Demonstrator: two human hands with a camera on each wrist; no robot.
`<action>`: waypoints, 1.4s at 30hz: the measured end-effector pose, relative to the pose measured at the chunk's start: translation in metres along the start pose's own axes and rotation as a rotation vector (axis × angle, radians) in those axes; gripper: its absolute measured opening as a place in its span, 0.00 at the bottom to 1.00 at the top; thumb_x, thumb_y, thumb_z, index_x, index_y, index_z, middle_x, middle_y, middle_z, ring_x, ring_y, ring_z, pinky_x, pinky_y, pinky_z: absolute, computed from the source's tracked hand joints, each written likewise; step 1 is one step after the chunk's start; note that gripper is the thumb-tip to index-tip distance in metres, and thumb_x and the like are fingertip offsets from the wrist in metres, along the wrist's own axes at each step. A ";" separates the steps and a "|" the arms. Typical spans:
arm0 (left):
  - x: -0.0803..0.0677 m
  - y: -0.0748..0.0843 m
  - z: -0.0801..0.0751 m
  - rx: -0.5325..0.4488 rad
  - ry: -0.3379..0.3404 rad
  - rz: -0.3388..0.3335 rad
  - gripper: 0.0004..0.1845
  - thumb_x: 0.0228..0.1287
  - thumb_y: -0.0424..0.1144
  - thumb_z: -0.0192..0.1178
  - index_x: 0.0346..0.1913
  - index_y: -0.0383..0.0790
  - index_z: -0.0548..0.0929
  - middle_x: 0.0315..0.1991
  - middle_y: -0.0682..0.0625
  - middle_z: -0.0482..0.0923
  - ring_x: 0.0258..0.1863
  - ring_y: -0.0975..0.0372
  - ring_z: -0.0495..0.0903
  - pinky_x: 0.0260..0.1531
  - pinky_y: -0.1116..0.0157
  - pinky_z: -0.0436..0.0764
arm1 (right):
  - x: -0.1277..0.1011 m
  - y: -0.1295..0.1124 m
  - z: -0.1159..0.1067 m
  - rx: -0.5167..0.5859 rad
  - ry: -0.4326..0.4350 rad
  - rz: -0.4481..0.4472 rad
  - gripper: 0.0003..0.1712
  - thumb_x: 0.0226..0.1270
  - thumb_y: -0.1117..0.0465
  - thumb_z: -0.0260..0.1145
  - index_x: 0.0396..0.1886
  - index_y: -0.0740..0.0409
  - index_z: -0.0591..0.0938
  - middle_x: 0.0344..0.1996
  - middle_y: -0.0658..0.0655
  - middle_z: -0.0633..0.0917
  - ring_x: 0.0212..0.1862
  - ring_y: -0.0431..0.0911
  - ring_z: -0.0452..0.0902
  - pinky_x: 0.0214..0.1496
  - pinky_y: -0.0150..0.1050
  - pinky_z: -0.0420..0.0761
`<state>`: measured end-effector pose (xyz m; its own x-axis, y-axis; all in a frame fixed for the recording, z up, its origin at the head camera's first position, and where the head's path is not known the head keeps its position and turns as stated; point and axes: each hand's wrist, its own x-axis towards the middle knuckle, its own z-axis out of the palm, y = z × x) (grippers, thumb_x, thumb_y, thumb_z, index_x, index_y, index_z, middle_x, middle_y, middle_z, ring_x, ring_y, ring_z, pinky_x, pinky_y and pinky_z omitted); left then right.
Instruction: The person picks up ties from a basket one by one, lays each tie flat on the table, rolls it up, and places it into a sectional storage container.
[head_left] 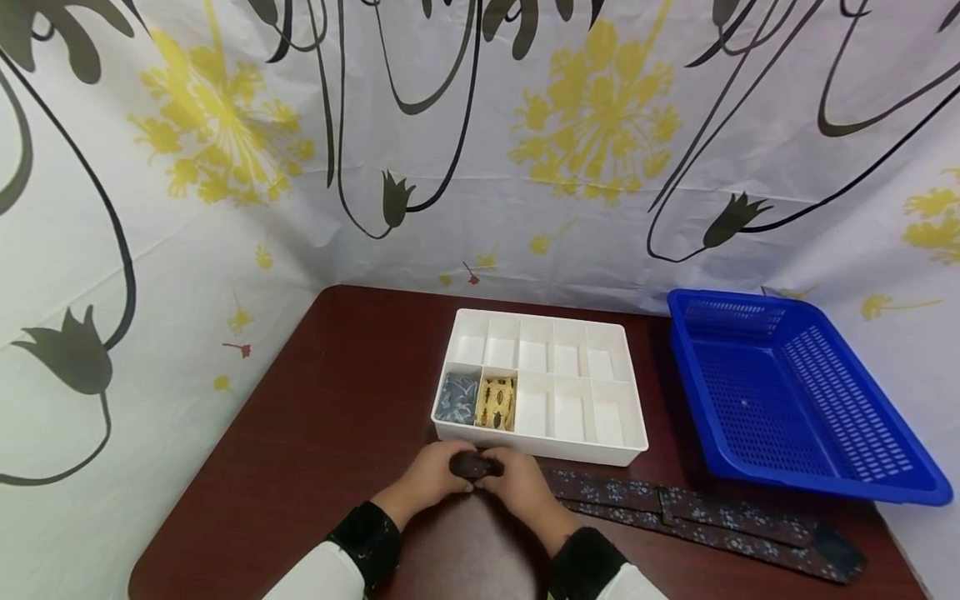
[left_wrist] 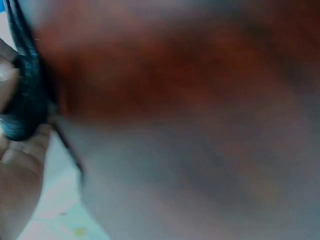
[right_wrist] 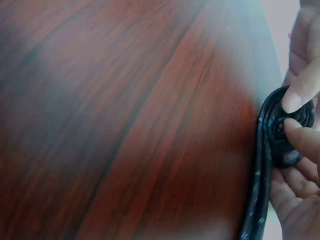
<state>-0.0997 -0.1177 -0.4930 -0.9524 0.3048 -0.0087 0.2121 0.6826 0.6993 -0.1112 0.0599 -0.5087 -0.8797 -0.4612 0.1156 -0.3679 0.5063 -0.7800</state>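
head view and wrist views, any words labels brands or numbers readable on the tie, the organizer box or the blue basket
None can be read.
The dark tie, rolled at one end between the left hand and right hand, shows only a small floral pattern.
The white organizer box and the blue basket show no lettering.
The two rolled pieces in the box show patterns only.
The left wrist view is too blurred to read.

Head view is bright and evenly lit, sharp in the middle, with fisheye bending at the edges and a soft shadow left of the blue basket (head_left: 795,400). There's a pale sheen on the table (head_left: 322,417). Left wrist view is pretty much total blur. Right wrist view is soft, with glare across the wood.
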 end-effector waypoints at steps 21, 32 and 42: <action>0.007 0.047 0.008 0.566 -0.045 -0.070 0.06 0.57 0.29 0.62 0.31 0.45 0.80 0.34 0.50 0.80 0.35 0.60 0.79 0.31 0.64 0.78 | -0.001 -0.013 -0.004 -0.160 -0.014 0.011 0.24 0.46 0.68 0.74 0.48 0.61 0.83 0.42 0.58 0.85 0.45 0.50 0.81 0.47 0.47 0.80; 0.000 -0.001 0.003 0.001 0.000 0.018 0.17 0.43 0.32 0.75 0.39 0.44 0.85 0.37 0.54 0.84 0.40 0.62 0.81 0.45 0.63 0.78 | -0.002 0.003 -0.004 0.085 -0.045 0.059 0.17 0.48 0.64 0.74 0.41 0.60 0.85 0.31 0.50 0.86 0.30 0.38 0.77 0.37 0.34 0.77; 0.004 0.029 0.005 0.390 -0.018 0.000 0.08 0.50 0.32 0.68 0.27 0.48 0.81 0.28 0.57 0.81 0.32 0.65 0.79 0.34 0.66 0.78 | -0.004 -0.002 -0.006 0.019 -0.072 0.071 0.24 0.46 0.67 0.74 0.48 0.62 0.84 0.41 0.56 0.86 0.43 0.46 0.80 0.48 0.42 0.78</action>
<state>-0.0967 -0.0933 -0.4761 -0.9491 0.3142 -0.0234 0.2830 0.8828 0.3750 -0.1093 0.0653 -0.5040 -0.8794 -0.4758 0.0158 -0.2989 0.5259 -0.7963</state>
